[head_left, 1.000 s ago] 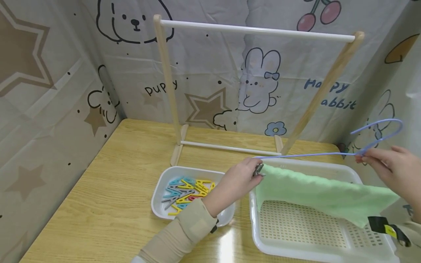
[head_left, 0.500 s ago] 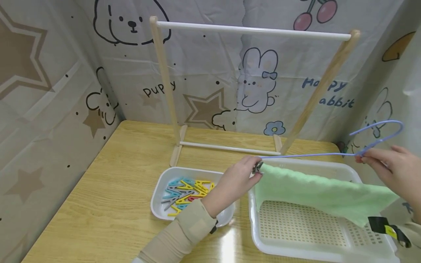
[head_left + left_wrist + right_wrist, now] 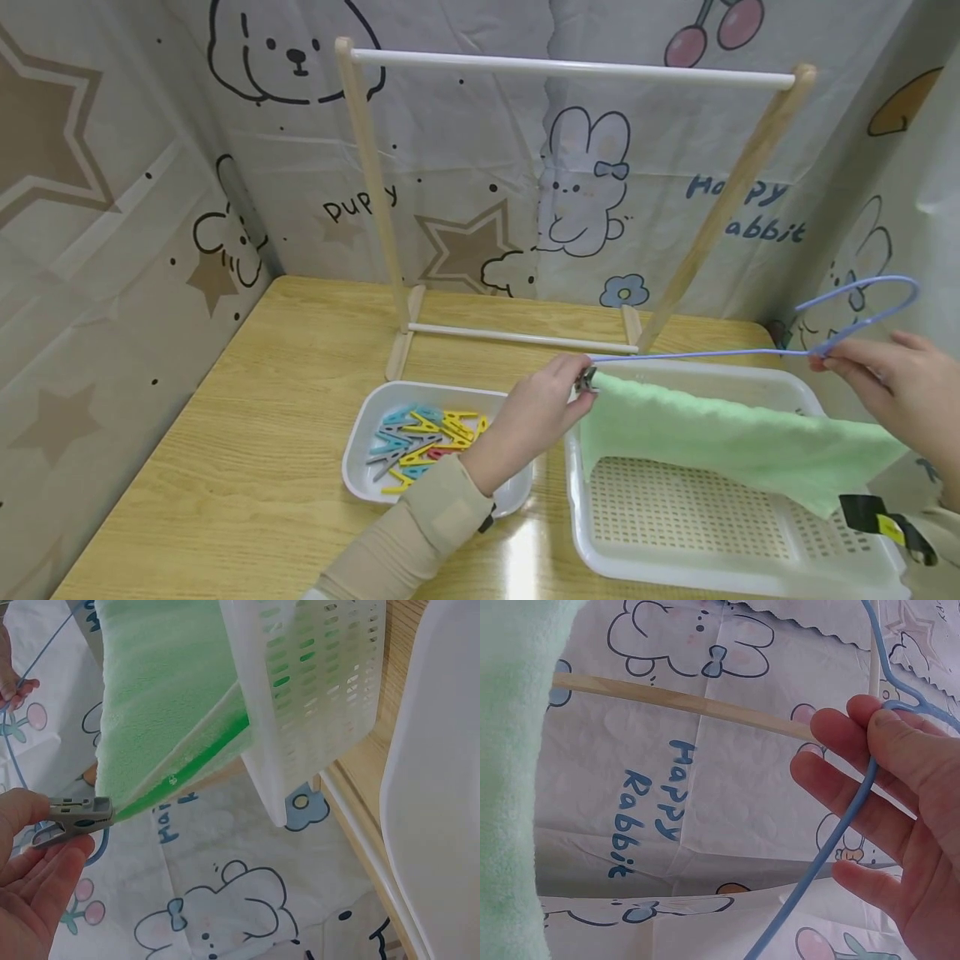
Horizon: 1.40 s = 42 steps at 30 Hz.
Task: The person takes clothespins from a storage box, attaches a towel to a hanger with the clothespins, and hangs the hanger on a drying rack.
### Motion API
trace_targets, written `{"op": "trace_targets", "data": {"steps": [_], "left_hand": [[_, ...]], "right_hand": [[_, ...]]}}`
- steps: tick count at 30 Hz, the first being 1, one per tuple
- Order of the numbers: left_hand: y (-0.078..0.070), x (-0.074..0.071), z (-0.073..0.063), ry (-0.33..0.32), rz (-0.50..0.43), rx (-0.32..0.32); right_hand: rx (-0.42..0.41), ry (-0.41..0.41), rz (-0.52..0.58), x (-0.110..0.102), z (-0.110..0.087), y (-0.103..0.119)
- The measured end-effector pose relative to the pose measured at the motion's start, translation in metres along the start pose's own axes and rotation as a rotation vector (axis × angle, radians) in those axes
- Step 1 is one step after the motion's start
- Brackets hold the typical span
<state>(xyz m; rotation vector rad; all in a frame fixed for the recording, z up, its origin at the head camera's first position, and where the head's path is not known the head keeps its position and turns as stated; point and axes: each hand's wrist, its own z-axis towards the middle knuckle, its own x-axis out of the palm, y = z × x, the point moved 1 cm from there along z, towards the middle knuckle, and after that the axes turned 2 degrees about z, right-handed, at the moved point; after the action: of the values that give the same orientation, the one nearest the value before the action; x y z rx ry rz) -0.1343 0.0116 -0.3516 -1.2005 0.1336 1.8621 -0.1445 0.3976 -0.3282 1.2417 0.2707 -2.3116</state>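
In the head view my left hand (image 3: 536,414) is over the near left end of the white basket. Its thumb and fingers pinch a grey clothespin (image 3: 71,817), whose jaws bite the corner of a light green towel (image 3: 720,429). The towel stretches to the right over the basket, its lower part hanging inside. My right hand (image 3: 892,387) pinches a blue clothes hanger (image 3: 821,855) at the neck below its hook, other fingers spread in the right wrist view. The hanger's long bar reaches left to my left hand, just above the towel's top edge.
A white perforated basket (image 3: 581,517) stands on the wooden table (image 3: 225,433) at the right. Left of it, a small white tray (image 3: 356,454) holds several yellow, blue, grey and red clothespins. Behind them rises a wooden drying rack (image 3: 371,158) with a white top bar (image 3: 570,68).
The head view has drifted slightly, so the scene sits a little further left. Both hands keep their hold on the clothespin and the hanger, otherwise almost unmoved.
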Motion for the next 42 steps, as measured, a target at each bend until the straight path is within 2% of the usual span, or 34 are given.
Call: {"op": "trace_targets", "data": {"steps": [3,7,10,11,13,14,17,20,25,27,28,34,37,42], "left_hand": [[0.0,0.0,0.0,-0.005,0.009,0.006],[-0.001,0.0,-0.001,-0.025,0.036,0.014],[-0.001,-0.001,-0.001,-0.059,0.07,0.026],[-0.001,-0.001,0.0,-0.073,0.081,0.031],[-0.001,-0.001,-0.001,-0.105,0.101,0.045],[0.0,-0.001,-0.001,-0.123,0.108,0.052],[0.001,0.0,-0.001,-0.178,0.149,0.076],[0.001,0.0,-0.002,-0.234,0.2,0.098],[0.001,0.002,-0.003,-0.292,0.263,0.128],[0.001,0.003,-0.004,-0.311,0.276,0.133],[0.001,0.004,-0.004,-0.32,0.283,0.134],[0.003,0.008,-0.004,-0.336,0.311,0.119],[0.003,0.01,-0.003,-0.339,0.344,0.106],[0.002,0.013,-0.002,-0.332,0.382,0.081]], "right_hand": [[-0.017,-0.014,-0.015,0.012,-0.011,-0.027],[-0.011,-0.022,0.044,0.006,-0.007,-0.014],[-0.009,-0.022,0.049,0.005,-0.006,-0.013],[-0.012,-0.028,0.021,0.011,-0.011,-0.025],[-0.013,-0.017,0.016,0.011,-0.012,-0.027],[-0.023,-0.019,0.001,0.015,-0.016,-0.036],[-0.01,-0.009,0.004,0.016,-0.017,-0.035],[0.007,-0.016,0.013,0.011,-0.012,-0.023],[0.017,-0.012,0.032,-0.026,0.018,0.052],[0.007,-0.012,0.03,-0.037,0.028,0.076],[0.01,-0.007,0.024,-0.039,0.029,0.08],[-0.028,-0.041,0.006,-0.04,0.031,0.082],[-0.081,-0.078,0.011,-0.036,0.03,0.076],[-0.123,-0.075,0.017,-0.029,0.025,0.061]]}}
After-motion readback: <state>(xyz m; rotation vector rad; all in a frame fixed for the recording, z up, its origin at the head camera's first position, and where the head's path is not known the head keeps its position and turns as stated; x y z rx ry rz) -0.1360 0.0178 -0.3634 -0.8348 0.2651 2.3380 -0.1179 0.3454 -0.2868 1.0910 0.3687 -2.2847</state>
